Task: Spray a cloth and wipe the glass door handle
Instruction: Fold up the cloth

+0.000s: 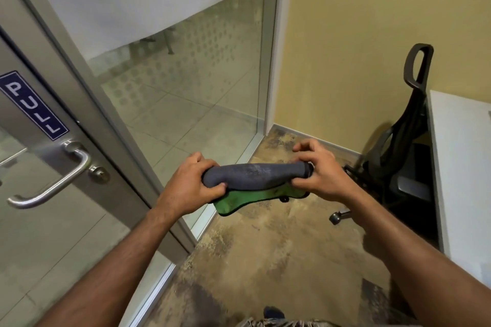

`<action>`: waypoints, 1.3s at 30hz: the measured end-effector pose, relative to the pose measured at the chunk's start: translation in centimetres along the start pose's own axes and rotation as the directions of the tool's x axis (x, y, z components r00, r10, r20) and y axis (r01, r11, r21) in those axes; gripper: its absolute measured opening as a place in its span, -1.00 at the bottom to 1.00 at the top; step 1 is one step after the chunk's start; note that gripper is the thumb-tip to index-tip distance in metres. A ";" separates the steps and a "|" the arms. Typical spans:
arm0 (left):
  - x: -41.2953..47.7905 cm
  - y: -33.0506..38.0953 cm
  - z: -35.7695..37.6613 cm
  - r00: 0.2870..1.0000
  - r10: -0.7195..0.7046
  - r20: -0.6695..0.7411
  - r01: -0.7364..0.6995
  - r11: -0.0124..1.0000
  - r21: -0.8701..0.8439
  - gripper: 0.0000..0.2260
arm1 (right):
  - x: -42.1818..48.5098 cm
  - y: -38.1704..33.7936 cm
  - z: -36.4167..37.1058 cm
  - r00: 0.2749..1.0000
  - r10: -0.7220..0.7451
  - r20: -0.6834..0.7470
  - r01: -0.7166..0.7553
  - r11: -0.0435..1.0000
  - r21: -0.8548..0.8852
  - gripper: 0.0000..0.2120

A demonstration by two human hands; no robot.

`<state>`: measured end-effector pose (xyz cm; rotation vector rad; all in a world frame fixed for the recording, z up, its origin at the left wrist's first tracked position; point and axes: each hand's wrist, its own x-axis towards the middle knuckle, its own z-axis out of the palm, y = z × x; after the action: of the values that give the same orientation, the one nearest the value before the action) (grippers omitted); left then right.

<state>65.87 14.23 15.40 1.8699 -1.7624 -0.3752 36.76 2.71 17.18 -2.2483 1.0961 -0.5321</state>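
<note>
my left hand (190, 183) and right hand (317, 172) raised level, fingers curled round each end of a stretched cloth (255, 176), door handle (53, 180) off left, office chair (398, 151) right

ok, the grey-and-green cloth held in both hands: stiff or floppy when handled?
Likely floppy: the grey-and-green cloth bends between left hand and right hand, its green edge drooping. Probably light, held by its ends. The textured surface seems unlikely to slip.

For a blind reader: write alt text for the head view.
Both hands, left hand and right hand, grip a rolled grey-and-green cloth by its ends. A metal door handle is at left, untouched.
</note>
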 end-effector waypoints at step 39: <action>0.7 15.2 16.8 0.992 0.004 0.126 0.057 0.877 -0.478 -0.46 | -6.4 9.3 4.1 0.797 0.604 0.001 -0.236 0.310 0.921 -0.68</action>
<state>44.13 10.37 10.28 1.5353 -1.5368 -0.8713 29.98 4.55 7.41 -0.8407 1.1230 -1.0084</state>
